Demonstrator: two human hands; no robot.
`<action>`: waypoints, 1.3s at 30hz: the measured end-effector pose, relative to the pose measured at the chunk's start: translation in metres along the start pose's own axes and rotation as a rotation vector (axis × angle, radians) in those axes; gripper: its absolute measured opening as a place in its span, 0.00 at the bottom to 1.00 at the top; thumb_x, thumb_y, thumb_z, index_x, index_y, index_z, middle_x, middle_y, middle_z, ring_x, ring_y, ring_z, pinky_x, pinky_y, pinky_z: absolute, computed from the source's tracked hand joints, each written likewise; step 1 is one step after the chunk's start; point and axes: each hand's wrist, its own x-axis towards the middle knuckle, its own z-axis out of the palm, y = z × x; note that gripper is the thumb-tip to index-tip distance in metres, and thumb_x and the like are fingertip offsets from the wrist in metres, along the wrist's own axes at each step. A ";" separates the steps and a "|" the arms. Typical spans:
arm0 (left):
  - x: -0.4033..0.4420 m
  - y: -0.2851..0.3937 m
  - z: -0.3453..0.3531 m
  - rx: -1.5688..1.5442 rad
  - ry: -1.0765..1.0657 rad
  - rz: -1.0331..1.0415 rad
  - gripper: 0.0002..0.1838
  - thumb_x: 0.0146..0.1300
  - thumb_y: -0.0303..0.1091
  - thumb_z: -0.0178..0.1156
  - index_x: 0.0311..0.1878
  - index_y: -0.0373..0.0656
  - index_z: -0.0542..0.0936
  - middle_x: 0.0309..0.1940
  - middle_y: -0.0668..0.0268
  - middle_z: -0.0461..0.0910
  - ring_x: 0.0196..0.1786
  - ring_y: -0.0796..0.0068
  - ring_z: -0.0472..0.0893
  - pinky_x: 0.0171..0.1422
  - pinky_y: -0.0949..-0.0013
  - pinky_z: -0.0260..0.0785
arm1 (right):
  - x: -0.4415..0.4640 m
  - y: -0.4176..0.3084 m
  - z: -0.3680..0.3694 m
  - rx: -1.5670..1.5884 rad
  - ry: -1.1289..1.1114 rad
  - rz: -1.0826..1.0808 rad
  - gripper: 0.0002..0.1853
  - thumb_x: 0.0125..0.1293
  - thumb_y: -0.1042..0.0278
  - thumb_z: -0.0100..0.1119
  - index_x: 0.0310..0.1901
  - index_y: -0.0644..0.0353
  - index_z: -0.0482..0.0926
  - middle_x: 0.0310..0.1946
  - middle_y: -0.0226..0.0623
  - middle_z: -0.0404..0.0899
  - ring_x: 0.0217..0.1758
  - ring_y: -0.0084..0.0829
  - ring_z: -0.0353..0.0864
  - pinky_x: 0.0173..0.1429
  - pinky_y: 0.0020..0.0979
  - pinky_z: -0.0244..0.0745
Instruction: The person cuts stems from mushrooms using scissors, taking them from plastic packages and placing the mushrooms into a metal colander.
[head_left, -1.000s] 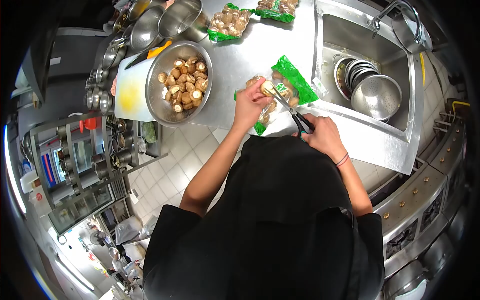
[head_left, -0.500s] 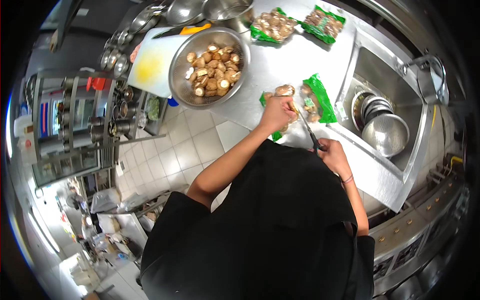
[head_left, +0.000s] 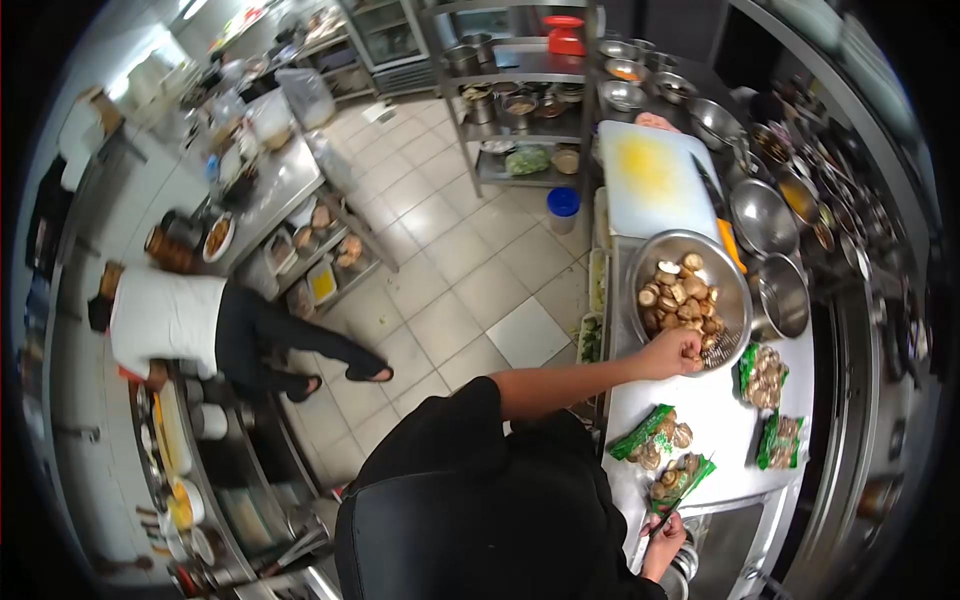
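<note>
My left hand is over the near edge of a perforated metal colander, its fingers curled round what looks like a mushroom, mostly hidden by them. Inside the colander lies a heap of brown mushrooms. My right hand is beside the sink, closed on dark-handled scissors. Just above it is an opened green bag of mushrooms. Another opened green bag has loose mushrooms beside it on the metal counter.
Two packs of mushrooms, one upper and one lower, lie toward the wall. Beyond the colander are a white cutting board, an orange-handled knife and metal bowls. A sink adjoins the counter. Another person bends over a far-left counter.
My left hand has moved from the opened bags to the colander. My right hand stays by the bags with the scissors. The view has swung round, and another person now shows.
</note>
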 end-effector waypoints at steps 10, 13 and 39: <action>0.045 0.012 -0.036 0.584 0.177 0.246 0.29 0.50 0.34 0.68 0.58 0.41 0.76 0.55 0.53 0.74 0.55 0.53 0.77 0.58 0.58 0.71 | 0.016 -0.025 -0.013 -0.079 -0.011 0.005 0.16 0.65 0.85 0.47 0.54 0.69 0.73 0.28 0.30 0.75 0.24 0.18 0.72 0.28 0.21 0.68; 0.025 0.017 -0.006 0.636 0.096 0.487 0.14 0.52 0.29 0.60 0.44 0.44 0.81 0.45 0.58 0.81 0.42 0.59 0.83 0.48 0.58 0.75 | -0.014 -0.021 -0.004 -0.110 0.241 0.058 0.15 0.60 0.87 0.59 0.50 0.71 0.75 0.27 0.27 0.73 0.28 0.16 0.73 0.31 0.22 0.71; -0.034 -0.036 0.169 0.808 -0.614 0.012 0.12 0.52 0.28 0.66 0.41 0.45 0.80 0.30 0.58 0.84 0.37 0.54 0.83 0.41 0.56 0.73 | -0.078 0.002 0.058 0.029 0.643 0.109 0.18 0.57 0.71 0.70 0.49 0.61 0.80 0.14 0.26 0.74 0.21 0.13 0.70 0.35 0.21 0.64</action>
